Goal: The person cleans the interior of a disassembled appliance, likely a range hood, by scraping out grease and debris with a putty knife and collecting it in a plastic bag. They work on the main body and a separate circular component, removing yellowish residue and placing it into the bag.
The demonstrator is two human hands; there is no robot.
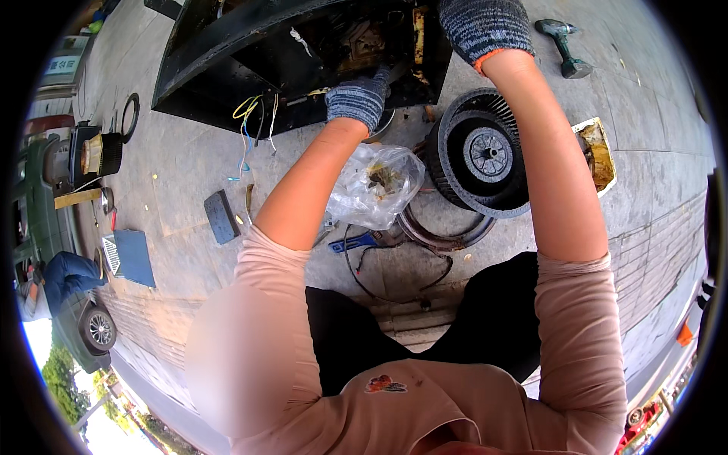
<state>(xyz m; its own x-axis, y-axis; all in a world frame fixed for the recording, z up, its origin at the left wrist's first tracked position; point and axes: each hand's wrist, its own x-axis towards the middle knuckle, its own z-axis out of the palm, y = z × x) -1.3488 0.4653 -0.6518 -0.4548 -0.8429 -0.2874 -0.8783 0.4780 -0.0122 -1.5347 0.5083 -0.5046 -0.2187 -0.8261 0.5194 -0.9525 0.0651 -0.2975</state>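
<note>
The black metal housing [277, 64] lies at the frame's upper middle; the left hand [358, 100] reaches inside, the right hand [487, 29] is beside it; whether their fingers grasp, I cannot tell.

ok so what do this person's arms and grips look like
The left grip and right grip wear knit gloves flecked dark blue-grey and pale; the right one clearly shows an orange cuff edge. The forearms are bare up to bunched pinkish-beige fabric: left sleeve, right sleeve. A blurred patch hides part of the left one.
</note>
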